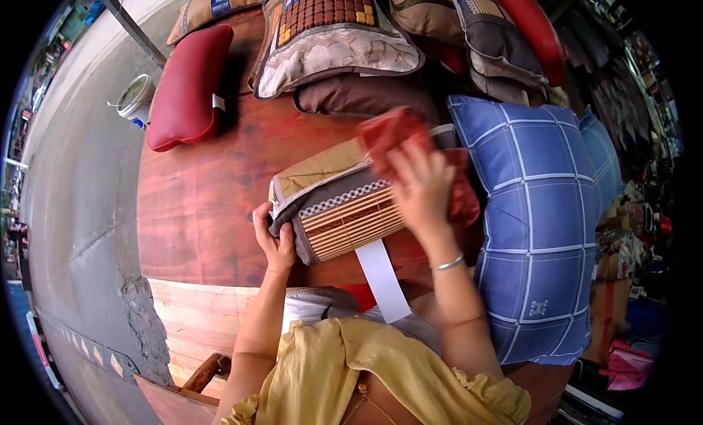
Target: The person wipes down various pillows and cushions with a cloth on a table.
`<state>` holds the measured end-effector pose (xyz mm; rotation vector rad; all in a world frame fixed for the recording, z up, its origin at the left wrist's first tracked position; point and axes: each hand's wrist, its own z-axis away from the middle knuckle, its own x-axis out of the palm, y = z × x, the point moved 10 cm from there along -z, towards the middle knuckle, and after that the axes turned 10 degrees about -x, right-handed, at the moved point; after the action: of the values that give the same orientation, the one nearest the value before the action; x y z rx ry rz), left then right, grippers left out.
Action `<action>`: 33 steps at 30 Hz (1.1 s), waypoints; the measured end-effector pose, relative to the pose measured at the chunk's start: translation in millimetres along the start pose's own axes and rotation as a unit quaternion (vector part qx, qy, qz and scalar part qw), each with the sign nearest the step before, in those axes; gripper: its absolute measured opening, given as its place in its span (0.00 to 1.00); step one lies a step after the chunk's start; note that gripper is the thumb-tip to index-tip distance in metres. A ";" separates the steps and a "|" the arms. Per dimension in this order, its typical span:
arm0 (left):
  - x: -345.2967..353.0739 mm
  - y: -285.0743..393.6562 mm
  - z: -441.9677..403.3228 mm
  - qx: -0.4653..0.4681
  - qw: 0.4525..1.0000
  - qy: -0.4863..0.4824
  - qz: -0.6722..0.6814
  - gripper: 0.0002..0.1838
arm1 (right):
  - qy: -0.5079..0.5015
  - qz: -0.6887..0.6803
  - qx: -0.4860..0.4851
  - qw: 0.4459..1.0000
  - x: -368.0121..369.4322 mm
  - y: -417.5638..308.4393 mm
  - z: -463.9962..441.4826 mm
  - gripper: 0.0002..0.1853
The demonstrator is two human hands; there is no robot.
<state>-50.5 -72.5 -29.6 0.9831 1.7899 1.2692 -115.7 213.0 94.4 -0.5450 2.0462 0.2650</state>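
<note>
A pillow with a bamboo-slat panel [351, 223], dark grey edging and a tan side lies in front of me at the table's near edge. My left hand [277, 234] grips its left end, thumb and fingers closed on the dark fabric corner. My right hand [423, 187], slightly blurred, presses a red cloth [392, 135] against the pillow's right part; part of the cloth hangs beyond the hand. A white paper strip [384, 282] sticks out below the pillow toward my lap. The pillow's right end is partly hidden by the cloth and hand.
Blue checked pillows [538, 234] lie close on the right. A red leather pillow [192, 88] rests at the left edge of the reddish wooden table [198, 212]. Several beaded and brown pillows [337, 51] are piled at the back. A white bucket [135, 101] stands beyond the left edge.
</note>
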 end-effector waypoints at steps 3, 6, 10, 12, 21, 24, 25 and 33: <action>1.2 -0.5 -0.1 -0.010 1.000 -0.006 0.013 0.25 | 0.096 -0.058 0.086 0.990 2.5 90.8 23.7 0.19; 2.1 6.1 -0.4 0.008 1.000 0.004 0.012 0.25 | 0.122 -0.080 0.122 0.982 7.5 102.5 38.8 0.17; 0.6 2.0 0.6 0.001 1.000 0.004 -0.002 0.25 | 0.068 0.011 0.075 0.995 -11.6 21.9 33.2 0.23; -0.4 0.5 0.7 0.012 1.000 0.006 0.003 0.26 | 0.028 -0.015 0.002 0.999 -1.4 -39.1 32.2 0.25; -1.1 -4.5 -0.7 0.001 1.000 -0.010 0.000 0.29 | 0.067 -0.133 -0.131 0.980 5.7 -109.7 42.7 0.26; 1.4 -2.2 -0.8 0.001 1.000 -0.005 0.030 0.26 | 0.085 -0.038 0.003 0.996 -5.8 -2.7 39.0 0.26; 2.0 -2.4 -0.5 0.001 0.999 -0.004 0.032 0.26 | 0.095 -0.031 0.050 0.994 -5.3 30.6 43.5 0.25; 1.9 0.2 -1.1 -0.007 0.999 0.000 0.035 0.24 | 0.069 -0.040 0.050 0.996 -7.3 -12.0 45.0 0.25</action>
<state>-52.3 -71.3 -29.3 1.0467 1.7574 1.3227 -72.4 222.5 78.1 -0.5956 2.1513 0.0787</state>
